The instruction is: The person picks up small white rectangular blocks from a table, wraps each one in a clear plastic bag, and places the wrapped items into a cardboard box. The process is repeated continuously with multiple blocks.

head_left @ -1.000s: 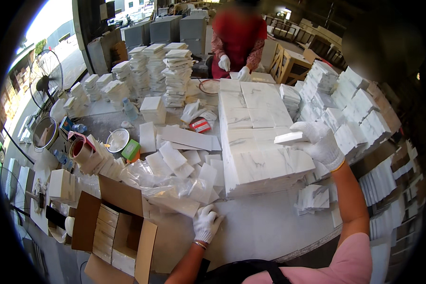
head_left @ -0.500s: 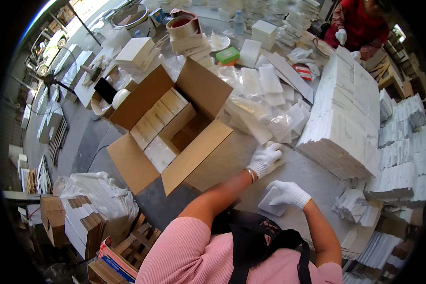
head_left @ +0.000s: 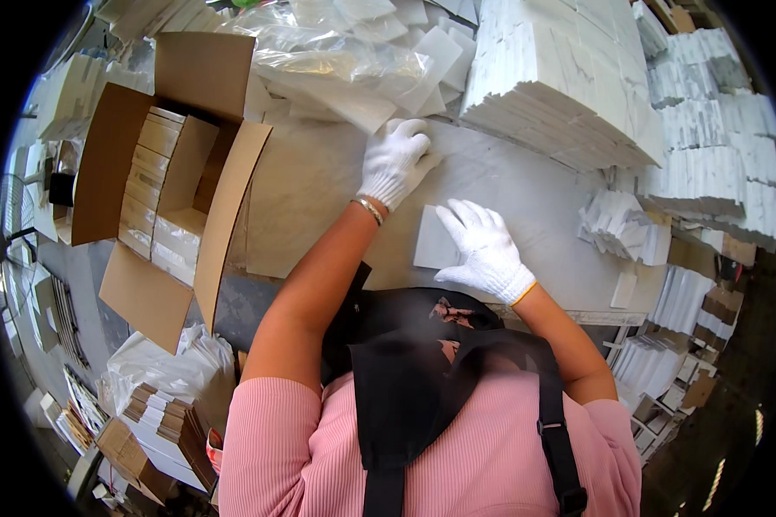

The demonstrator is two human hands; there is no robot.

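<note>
Across the worktable (head_left: 509, 177), from where I stand, a partly filled open carton (head_left: 231, 207) sits left of the gloved left hand (head_left: 395, 159), whose fingers curl beside pale sheets (head_left: 358, 99), gripping or not I can't tell, then a white tile (head_left: 428, 239) lies partly beneath the open, spread right hand (head_left: 485, 246), with grey-veined tiles (head_left: 560, 77) stacked beyond.

Your worktable (head_left: 319, 189) has a pale grey, smudged top under soft, fairly even light. Left of the table you have a grey floor (head_left: 99, 267), with a dark slatted stack (head_left: 65, 314) lying on it and a fan (head_left: 13, 233) farther out, only partly visible. Well to the right of the table, the ground (head_left: 746, 388) turns dark, and there you see small yellowish streaks of light (head_left: 714, 484).
</note>
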